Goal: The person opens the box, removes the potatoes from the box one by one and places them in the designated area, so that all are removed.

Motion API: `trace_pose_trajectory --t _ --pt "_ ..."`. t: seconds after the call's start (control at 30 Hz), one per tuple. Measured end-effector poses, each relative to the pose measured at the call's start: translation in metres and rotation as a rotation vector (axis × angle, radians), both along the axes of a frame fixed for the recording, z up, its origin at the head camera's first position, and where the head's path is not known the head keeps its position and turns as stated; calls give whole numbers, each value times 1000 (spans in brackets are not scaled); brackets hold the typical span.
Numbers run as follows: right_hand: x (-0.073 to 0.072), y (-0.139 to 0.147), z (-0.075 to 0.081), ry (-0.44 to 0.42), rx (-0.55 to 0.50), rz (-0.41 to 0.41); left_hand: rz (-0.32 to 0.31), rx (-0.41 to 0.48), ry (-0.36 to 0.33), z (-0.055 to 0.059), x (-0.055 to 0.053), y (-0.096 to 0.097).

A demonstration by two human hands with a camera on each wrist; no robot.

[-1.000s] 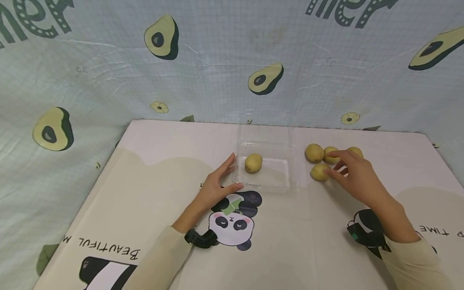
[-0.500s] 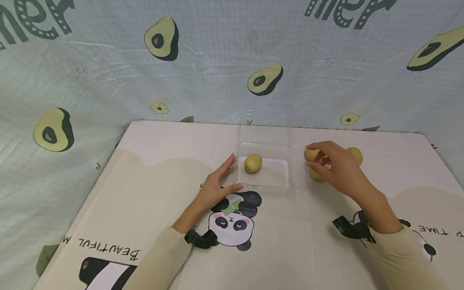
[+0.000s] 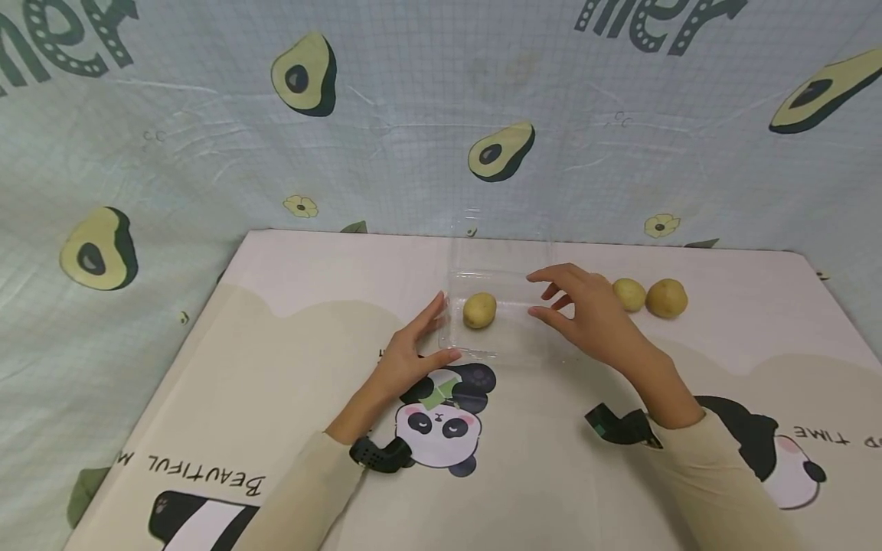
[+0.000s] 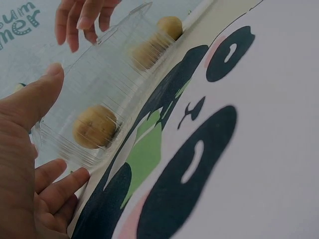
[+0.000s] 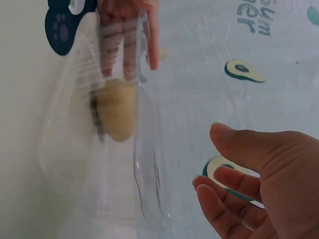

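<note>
A clear plastic clamshell box (image 3: 524, 337) stands on the table with its lid raised at the back. One small potato (image 3: 479, 311) lies in its left part. At the box's front left corner my left hand (image 3: 406, 363) rests with fingers and thumb spread, touching it. My right hand (image 3: 596, 314) hovers by the box's right side, thumb and fingers apart. In the right wrist view, nothing shows between the right hand's fingers (image 5: 232, 181). Just right of that hand lie a potato (image 3: 628, 295) and another potato (image 3: 667, 298); the hand may hide more.
The table (image 3: 310, 275) has a pale cloth printed with pandas and lettering. Behind it hangs a curtain (image 3: 400, 92) with avocado prints. A dark strap (image 3: 380, 454) circles the left wrist, and a dark mount (image 3: 620, 425) sits at the right.
My right hand has moved left from the potatoes to the right side of the box. Two potatoes seen on the right earlier are out of sight. My left hand has stayed in place.
</note>
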State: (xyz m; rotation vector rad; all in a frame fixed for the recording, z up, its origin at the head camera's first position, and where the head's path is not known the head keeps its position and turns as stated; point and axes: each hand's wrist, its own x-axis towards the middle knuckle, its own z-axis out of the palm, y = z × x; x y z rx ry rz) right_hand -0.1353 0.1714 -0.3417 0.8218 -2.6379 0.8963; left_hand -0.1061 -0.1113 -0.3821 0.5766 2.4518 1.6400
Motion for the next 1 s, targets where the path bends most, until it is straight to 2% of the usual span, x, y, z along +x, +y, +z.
trace_pose_trajectory --t 0.17,0.4,0.63,1.0 --pt "-4 -13 -5 -47 -10 38 -2 9 0 -1 -1 0" --pt "-10 -28 -14 -63 -7 98 6 11 28 -41 -19 -7" --pt "-17 -38 -24 -117 -11 141 4 4 33 -41 -19 -7" --pt "-23 -46 -30 -103 -5 146 1 8 43 -43 -19 -8"
